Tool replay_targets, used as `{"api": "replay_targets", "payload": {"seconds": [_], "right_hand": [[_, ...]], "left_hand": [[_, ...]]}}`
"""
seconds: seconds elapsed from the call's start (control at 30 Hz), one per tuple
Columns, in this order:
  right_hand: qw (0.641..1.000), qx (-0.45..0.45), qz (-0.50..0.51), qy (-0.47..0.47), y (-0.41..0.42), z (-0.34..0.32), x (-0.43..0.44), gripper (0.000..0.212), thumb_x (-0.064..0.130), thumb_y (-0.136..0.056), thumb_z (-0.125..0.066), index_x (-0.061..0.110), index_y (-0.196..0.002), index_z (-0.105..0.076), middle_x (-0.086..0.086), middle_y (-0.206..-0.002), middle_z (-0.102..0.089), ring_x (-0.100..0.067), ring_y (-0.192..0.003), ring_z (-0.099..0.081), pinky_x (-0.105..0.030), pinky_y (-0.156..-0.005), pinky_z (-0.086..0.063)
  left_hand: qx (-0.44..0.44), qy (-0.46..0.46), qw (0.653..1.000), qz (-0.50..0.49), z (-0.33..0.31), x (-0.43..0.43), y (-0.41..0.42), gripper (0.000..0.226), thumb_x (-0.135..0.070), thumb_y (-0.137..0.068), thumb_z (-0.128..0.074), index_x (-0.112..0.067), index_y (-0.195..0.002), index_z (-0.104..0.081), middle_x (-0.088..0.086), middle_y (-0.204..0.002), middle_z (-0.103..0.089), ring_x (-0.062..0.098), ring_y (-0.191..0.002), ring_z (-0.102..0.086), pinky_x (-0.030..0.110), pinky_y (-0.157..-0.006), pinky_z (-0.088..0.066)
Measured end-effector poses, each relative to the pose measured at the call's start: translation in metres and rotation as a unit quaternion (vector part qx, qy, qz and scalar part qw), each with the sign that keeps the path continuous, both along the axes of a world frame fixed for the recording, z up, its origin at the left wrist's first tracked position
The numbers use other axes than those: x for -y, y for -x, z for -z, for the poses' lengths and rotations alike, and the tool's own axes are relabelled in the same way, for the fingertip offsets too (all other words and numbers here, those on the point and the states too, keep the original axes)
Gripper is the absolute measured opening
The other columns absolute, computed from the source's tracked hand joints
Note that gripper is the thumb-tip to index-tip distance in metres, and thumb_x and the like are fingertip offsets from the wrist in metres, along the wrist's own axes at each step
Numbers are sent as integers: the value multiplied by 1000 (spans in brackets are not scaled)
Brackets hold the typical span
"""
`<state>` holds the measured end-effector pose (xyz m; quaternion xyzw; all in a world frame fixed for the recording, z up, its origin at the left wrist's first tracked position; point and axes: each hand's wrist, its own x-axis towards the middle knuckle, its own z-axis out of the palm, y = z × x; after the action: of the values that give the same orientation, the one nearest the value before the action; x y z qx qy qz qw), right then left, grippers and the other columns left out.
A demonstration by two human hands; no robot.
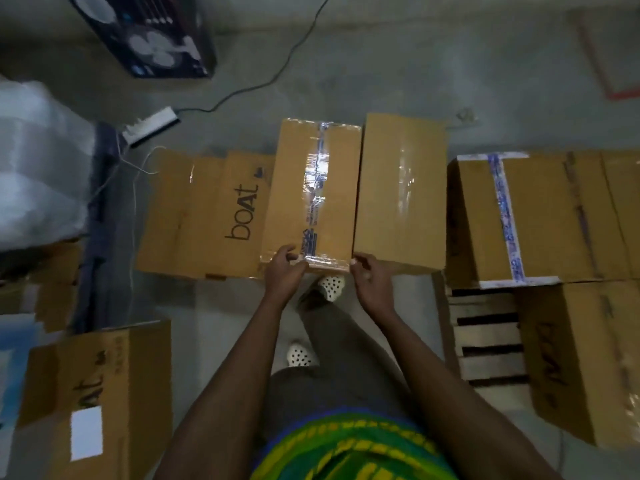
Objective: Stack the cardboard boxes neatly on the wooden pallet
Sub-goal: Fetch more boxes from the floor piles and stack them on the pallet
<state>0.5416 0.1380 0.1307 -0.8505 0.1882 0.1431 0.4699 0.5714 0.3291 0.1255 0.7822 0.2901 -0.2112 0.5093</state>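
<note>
A tall cardboard box with blue-printed tape (311, 195) stands on the floor straight ahead of me. My left hand (285, 268) grips its near left corner, fingers curled over the top edge. My right hand (369, 277) holds the near right corner, thumb at the edge. A plain taped box (401, 192) stands touching it on the right, and a lower "boat" box (204, 213) on the left. The wooden pallet (488, 337) lies at the right, carrying a blue-taped box (530, 216) at its far end and another box (585, 362) on its right side.
Another "boat" box (100, 400) with a white label sits at the near left. A power strip (152, 126) and its cable lie on the concrete floor behind the boxes. A dark printed carton (149, 32) stands at the far left, a white plastic-wrapped bundle (38, 161) at the left edge.
</note>
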Motion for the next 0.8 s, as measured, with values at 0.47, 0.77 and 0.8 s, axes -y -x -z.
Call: {"api": "replay_targets", "payload": {"seconds": [0.47, 0.77, 0.8], "right_hand": [[980, -192, 44, 35, -220, 184, -6, 54, 34, -98, -59, 11, -146, -47, -10, -144, -54, -24, -131, -51, -36, -109, -41], [979, -198, 26, 27, -233, 224, -4, 85, 39, -96, -65, 7, -159, -18, -15, -155, -30, -31, -144, -29, -46, -118, -30], [980, -197, 36, 19, -234, 226, -5, 85, 39, -96, -64, 7, -159, -16, -15, -157, -30, -31, -146, -29, -47, -119, -30]], "left_hand": [[-87, -73, 992, -49, 193, -40, -226, 88, -29, -85, -74, -14, -158, -28, 7, -158, -35, 26, -143, -38, 41, -116, -36], [-198, -200, 960, 14, 263, -61, -238, 76, -40, -101, -55, -12, -160, -17, 14, -164, -21, 36, -150, -24, 55, -119, -25], [-190, -201, 961, 7, 268, -66, -238, 72, -37, -101, -56, -12, -159, -22, 15, -162, -27, 36, -148, -29, 54, -118, -28]]}}
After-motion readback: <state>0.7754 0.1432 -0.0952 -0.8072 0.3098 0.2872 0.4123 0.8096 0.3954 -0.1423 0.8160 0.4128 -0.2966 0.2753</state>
